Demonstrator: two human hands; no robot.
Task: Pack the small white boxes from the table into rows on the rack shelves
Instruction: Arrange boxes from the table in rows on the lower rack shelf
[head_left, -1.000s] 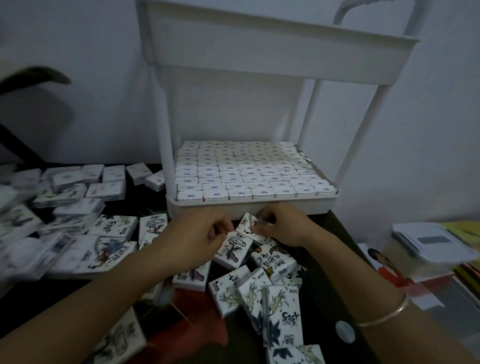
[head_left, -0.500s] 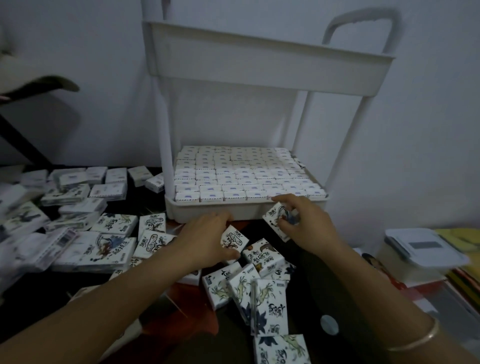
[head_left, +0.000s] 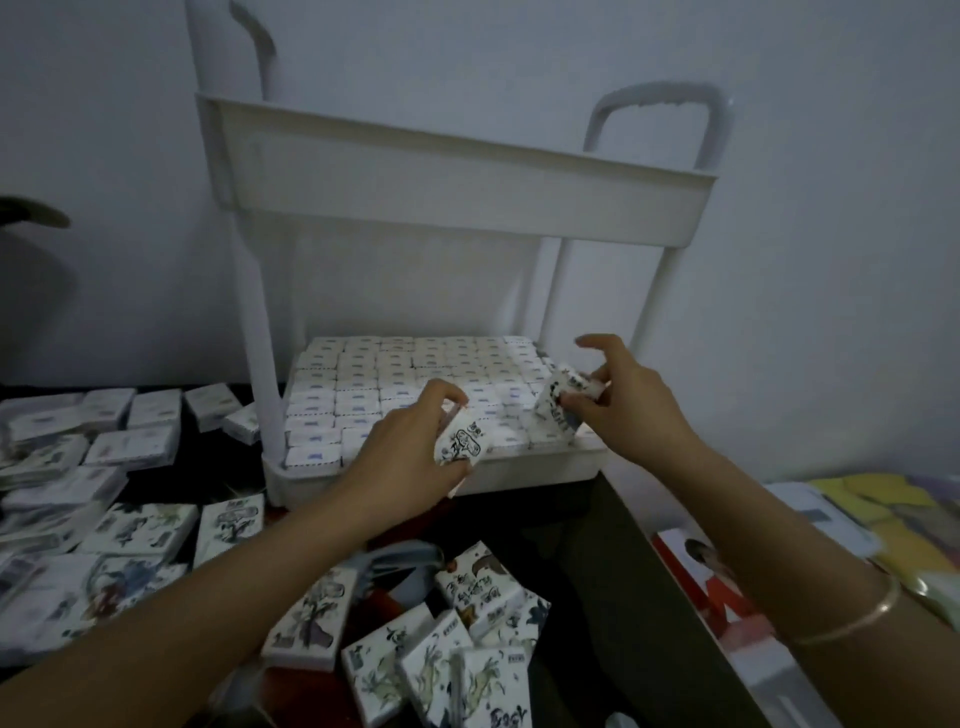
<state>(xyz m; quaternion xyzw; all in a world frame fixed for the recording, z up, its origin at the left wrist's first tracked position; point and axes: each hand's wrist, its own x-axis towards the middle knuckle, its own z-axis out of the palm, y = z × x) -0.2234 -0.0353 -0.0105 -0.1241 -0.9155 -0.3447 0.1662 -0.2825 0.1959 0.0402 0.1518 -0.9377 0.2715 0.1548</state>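
Both hands were mid-carry, each bringing one small box to the rack (head_left: 264, 364). The left hand (head_left: 410, 457) pinched the first box (head_left: 462, 441) between thumb and curled fingers (head_left: 447, 395), holding it tilted just above the front rim of the lower shelf (head_left: 519, 470). The right hand (head_left: 631, 410) gripped the second box (head_left: 563, 402) with its thumb and middle fingers, forefinger raised free, over the shelf's right front corner.

The packed rows (head_left: 395, 374) covered that shelf from back to front. In the dim light it was hard to tell whether a slot remained near the right edge, behind the hand. The upper shelf (head_left: 467, 192) showed only its outer wall. Many loose boxes (head_left: 311, 618) lay scattered on the dark bench (head_left: 587, 525).

The step in hand looked like placement, with the pick-up done. The next move would call for turning each box on edge, label end up like its neighbours, and pressing it squarely into whatever gap was left. If none was, the boxes would have to go up to the upper shelf.
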